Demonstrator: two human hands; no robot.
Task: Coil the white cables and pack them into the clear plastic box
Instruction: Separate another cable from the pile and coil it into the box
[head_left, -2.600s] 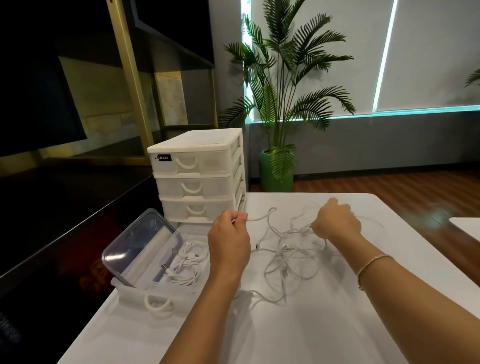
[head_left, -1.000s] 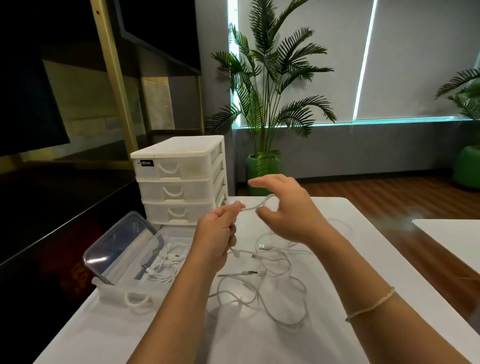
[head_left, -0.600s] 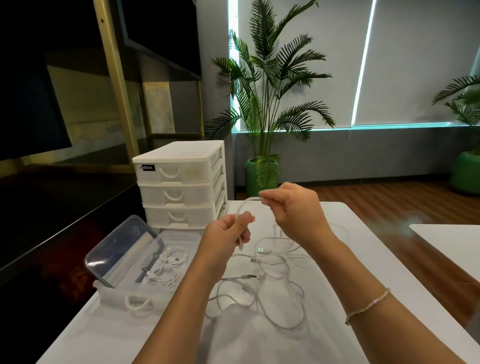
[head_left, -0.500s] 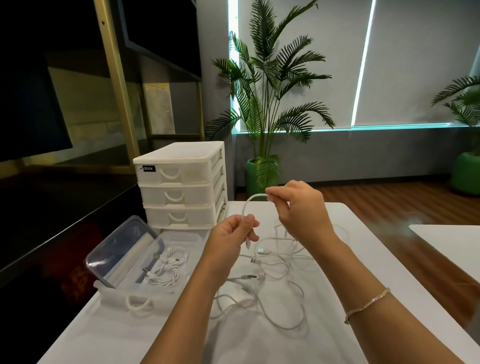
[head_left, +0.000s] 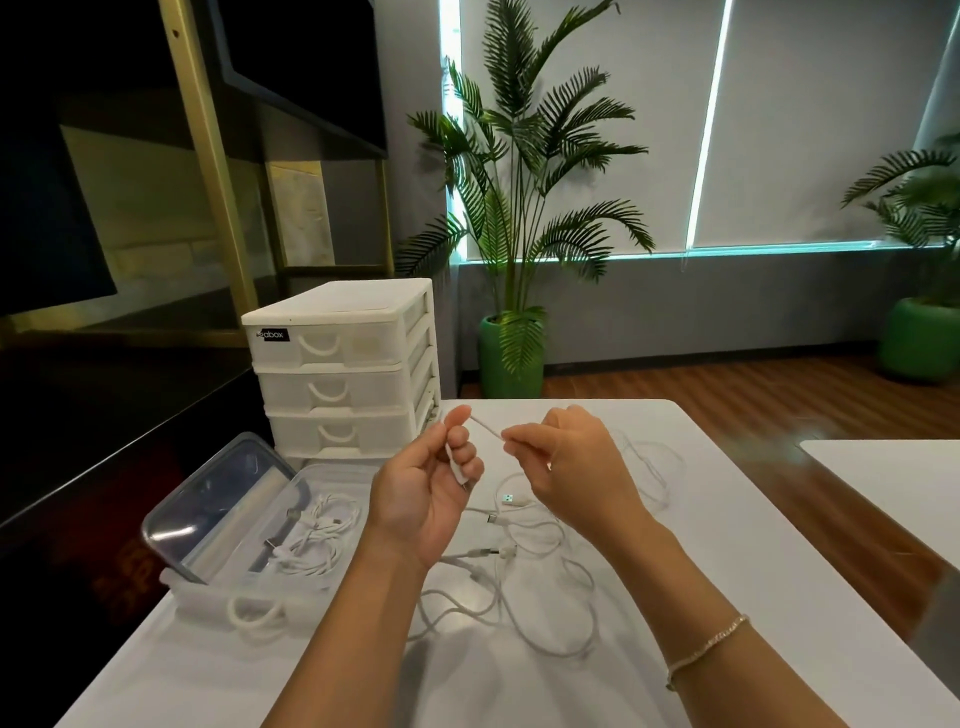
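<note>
Both hands are raised above the white table (head_left: 727, 545). My left hand (head_left: 423, 499) pinches the plug end of a white cable (head_left: 485, 427) between thumb and fingers. My right hand (head_left: 566, 462) pinches the same cable a short way along, so a short stretch runs taut between the two hands. A tangle of loose white cables (head_left: 530, 587) lies on the table under and behind the hands. The clear plastic box (head_left: 208, 587) stands open at the left, its lid (head_left: 218, 499) tilted up, with coiled white cables (head_left: 317, 540) inside.
A white three-drawer unit (head_left: 343, 364) stands at the table's back left, just behind the box. A dark cabinet runs along the left edge. A second white table (head_left: 904, 483) is at the right, across a gap of wooden floor. Potted palms stand behind.
Both hands lifted one cable end off the pile. The arch of cable between them has been drawn into a short straight stretch, and my right hand has slid in close to my left.
</note>
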